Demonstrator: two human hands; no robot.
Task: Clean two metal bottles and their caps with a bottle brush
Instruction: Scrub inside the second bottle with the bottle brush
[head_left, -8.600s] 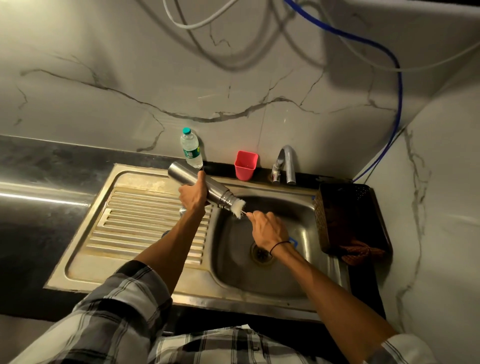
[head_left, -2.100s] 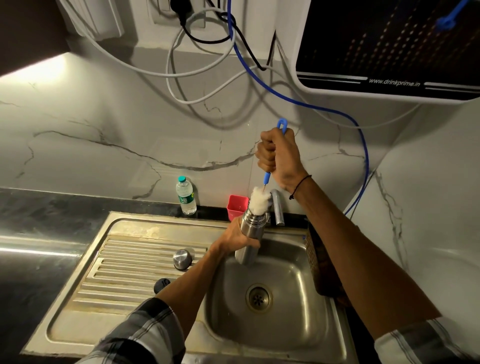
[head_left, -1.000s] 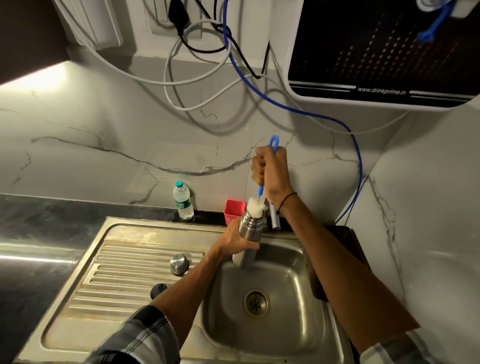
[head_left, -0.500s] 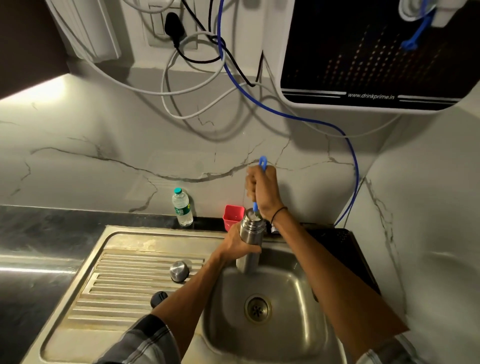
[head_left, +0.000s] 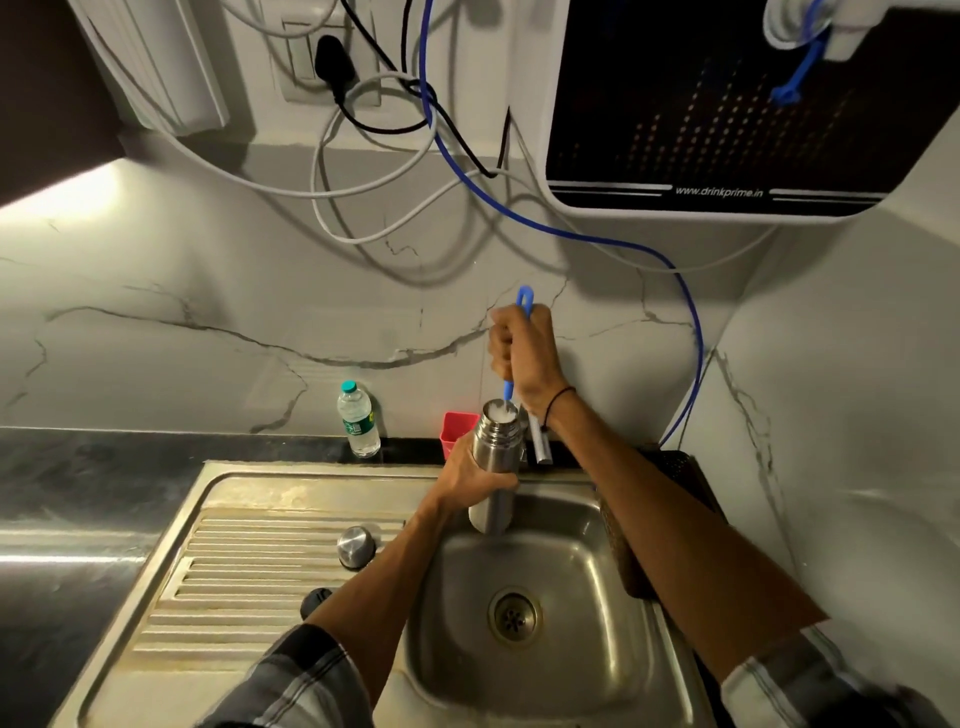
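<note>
While the left hand wraps the tall brushed-steel bottle at mid-body, it stands upright over the back rim of the stainless sink basin, mouth up. Fisted on the blue-handled bottle brush, the right hand holds it vertical — white bristles at the mouth. A round steel cap and a dark cap, partly hidden, sit on the ribbed drainboard. "www.drinkprime.in" marks the black wall purifier; the clear plastic bottle label is unreadable.
</note>
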